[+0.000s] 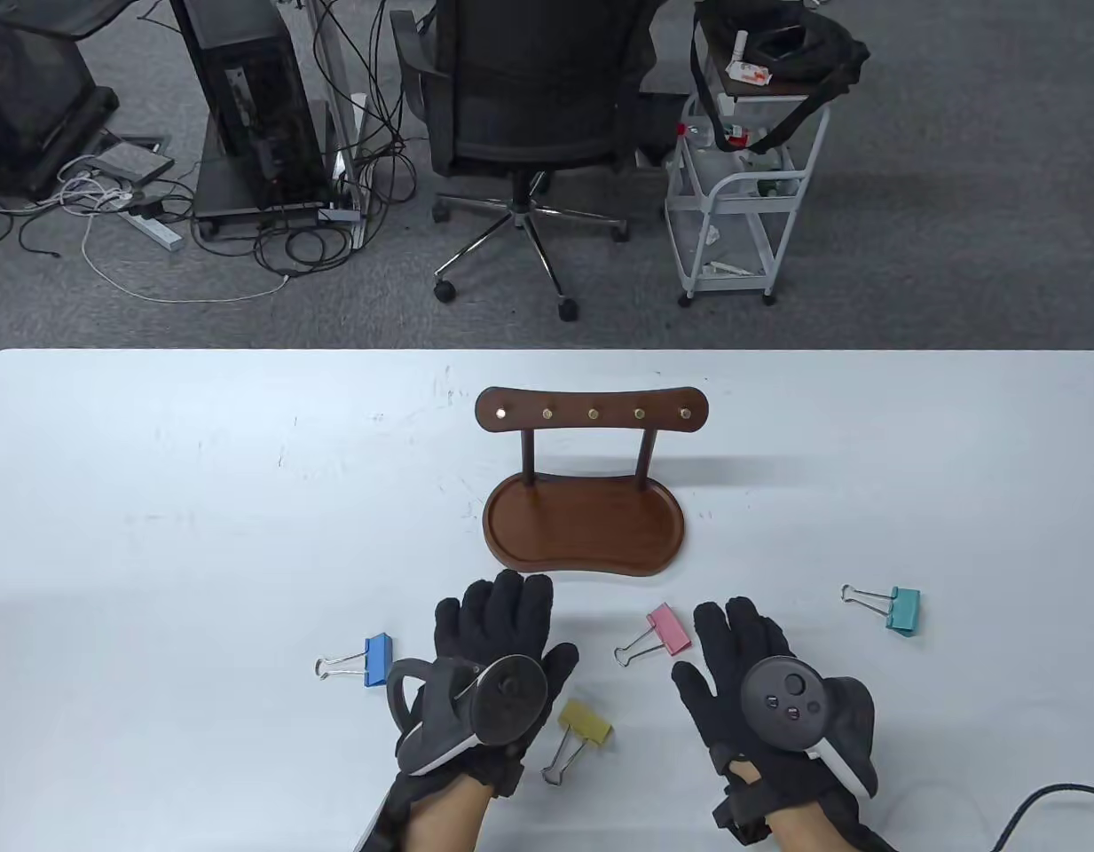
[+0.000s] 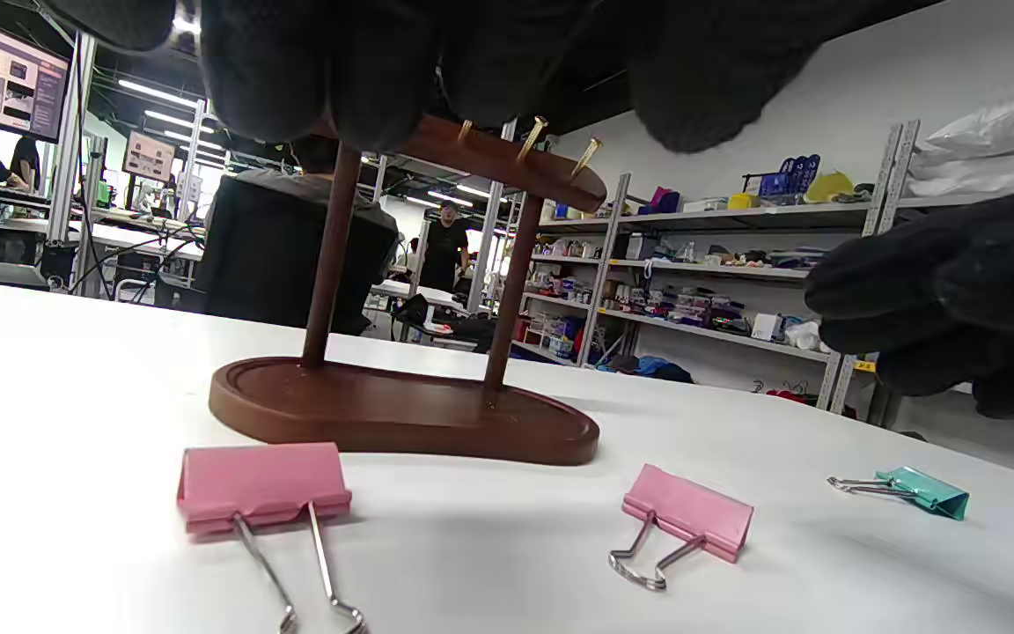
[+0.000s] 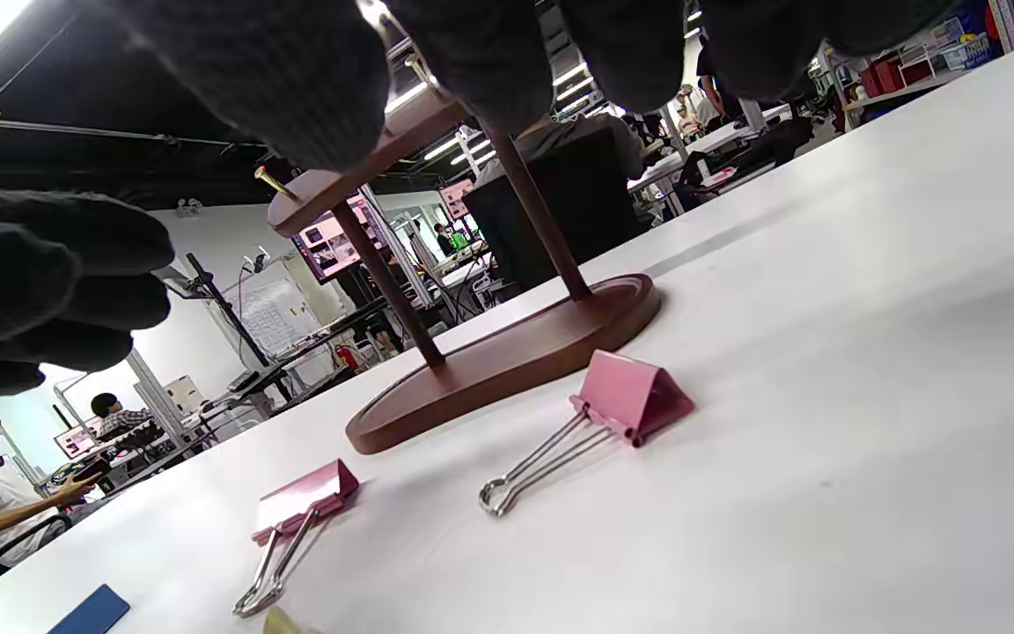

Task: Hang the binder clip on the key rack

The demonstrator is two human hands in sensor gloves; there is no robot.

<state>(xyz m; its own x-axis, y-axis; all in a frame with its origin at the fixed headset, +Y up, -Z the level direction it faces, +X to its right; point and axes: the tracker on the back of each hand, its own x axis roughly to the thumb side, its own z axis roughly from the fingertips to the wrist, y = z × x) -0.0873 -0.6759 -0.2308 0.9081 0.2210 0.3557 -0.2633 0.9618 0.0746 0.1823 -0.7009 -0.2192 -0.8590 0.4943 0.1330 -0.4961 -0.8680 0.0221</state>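
Observation:
The brown wooden key rack (image 1: 591,414) stands mid-table with several bare brass pegs above a tray base (image 1: 585,528). A pink binder clip (image 1: 666,628) lies between my hands; it also shows in the right wrist view (image 3: 635,396) and the left wrist view (image 2: 687,519). A second pink clip (image 2: 265,484) lies under my left hand's fingers, hidden in the table view. My left hand (image 1: 498,639) and right hand (image 1: 742,657) are palm down with fingers spread, near the rack's front, holding nothing.
A blue clip (image 1: 376,659) lies left of my left hand. A yellow clip (image 1: 585,723) lies between my wrists. A teal clip (image 1: 901,608) lies to the right. A black cable (image 1: 1043,803) enters at the bottom right corner.

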